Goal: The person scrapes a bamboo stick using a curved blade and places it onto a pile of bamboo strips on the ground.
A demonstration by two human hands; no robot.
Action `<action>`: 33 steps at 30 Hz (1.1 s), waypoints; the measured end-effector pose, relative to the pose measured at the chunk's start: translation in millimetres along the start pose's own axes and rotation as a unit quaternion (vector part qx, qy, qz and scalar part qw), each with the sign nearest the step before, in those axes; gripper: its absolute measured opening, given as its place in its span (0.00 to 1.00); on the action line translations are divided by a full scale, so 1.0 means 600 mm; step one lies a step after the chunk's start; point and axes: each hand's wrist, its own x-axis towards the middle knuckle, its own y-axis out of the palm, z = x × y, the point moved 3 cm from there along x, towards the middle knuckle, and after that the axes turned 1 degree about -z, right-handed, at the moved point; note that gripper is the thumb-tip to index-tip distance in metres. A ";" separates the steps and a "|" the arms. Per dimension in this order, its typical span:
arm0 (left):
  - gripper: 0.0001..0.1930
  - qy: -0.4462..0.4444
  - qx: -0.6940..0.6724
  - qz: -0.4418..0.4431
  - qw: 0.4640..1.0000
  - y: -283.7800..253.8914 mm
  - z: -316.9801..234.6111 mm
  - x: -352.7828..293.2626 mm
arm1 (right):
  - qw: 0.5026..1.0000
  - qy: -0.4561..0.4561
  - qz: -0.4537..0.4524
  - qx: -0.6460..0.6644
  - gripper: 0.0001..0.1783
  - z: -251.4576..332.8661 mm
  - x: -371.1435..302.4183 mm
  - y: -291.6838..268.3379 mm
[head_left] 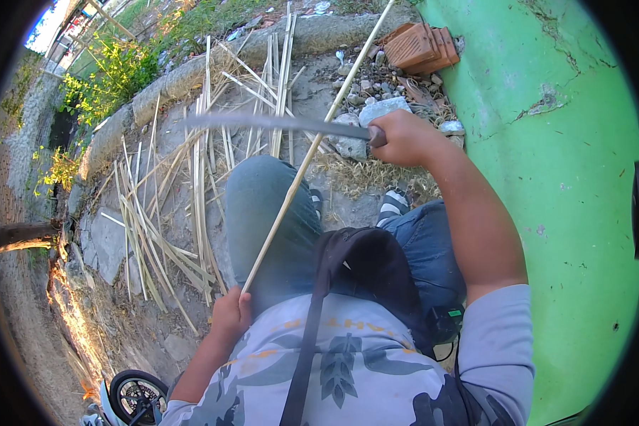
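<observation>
My left hand (231, 312) is closed around the near end of a long, thin bamboo strip (291, 193), beside my bent left knee. The strip slants up and away to the right, past the far edge of the ground. In my right hand (407, 138) is the dark handle of a machete (284, 123). Its blade reaches left across the strip, and its tip is smeared by motion. Whether blade and strip touch, I cannot tell. Many split bamboo strips (201, 181) lie in a loose, crossing spread on the ground ahead and to the left.
A cracked green wall (547, 177) rises close on my right. Hollow clay bricks (420, 48) and broken stones (349, 145) lie at its foot. A low concrete curb (145, 106) bounds the ground. A black bag (369, 266) rests on my lap; a motorcycle wheel (136, 397) shows lower left.
</observation>
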 end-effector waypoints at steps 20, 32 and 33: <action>0.23 0.005 -0.044 0.010 0.999 -0.001 0.005 0.006 | 0.991 0.111 -0.070 0.032 0.13 -0.067 0.020 -0.019; 0.24 0.010 -0.028 -0.004 1.000 -0.001 -0.008 0.009 | 0.992 -0.020 -0.077 -0.099 0.11 -0.032 0.009 -0.028; 0.24 0.010 -0.026 -0.003 1.000 -0.002 -0.007 0.005 | 0.993 0.027 -0.083 -0.083 0.11 -0.057 0.014 -0.031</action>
